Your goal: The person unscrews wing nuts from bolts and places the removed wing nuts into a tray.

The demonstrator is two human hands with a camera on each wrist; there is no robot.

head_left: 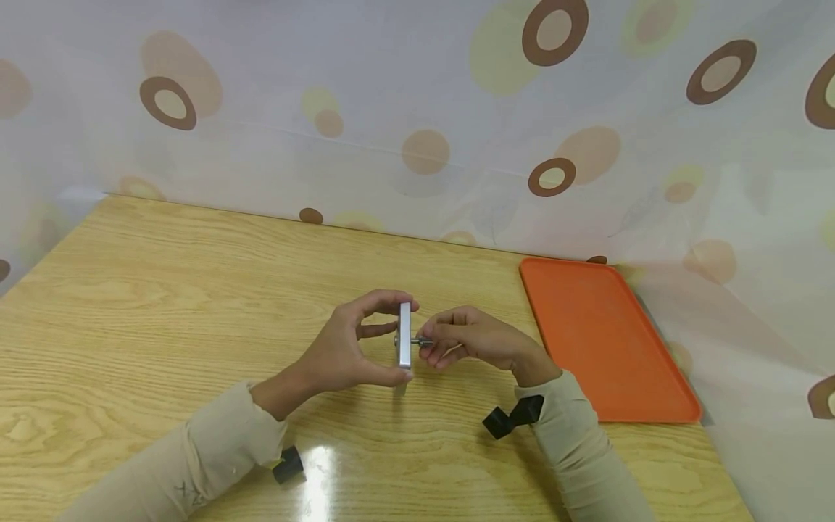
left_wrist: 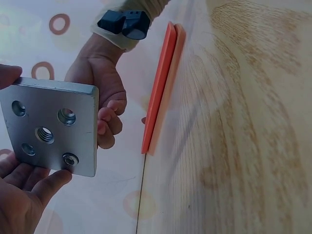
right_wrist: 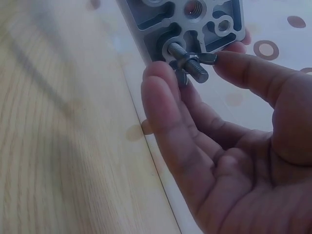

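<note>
My left hand (head_left: 342, 348) grips a square silver metal plate (head_left: 405, 335) by its top and bottom edges, holding it upright above the table. In the left wrist view the plate's smooth face shows several holes, and a bolt head (left_wrist: 70, 159) sits in a lower corner one. From the plate's ribbed back, seen in the right wrist view, sticks out the threaded bolt (right_wrist: 198, 72), carrying a wing nut (right_wrist: 208, 59) partway along it. My right hand (head_left: 479, 338) pinches that wing nut, with the thumb on one wing and fingertips on the other side.
An orange tray (head_left: 607, 341) lies on the right part of the wood-grain table (head_left: 196, 290). Behind the table and along its right side hangs a white sheet (head_left: 391, 87) patterned with circles. Each wrist wears a black camera.
</note>
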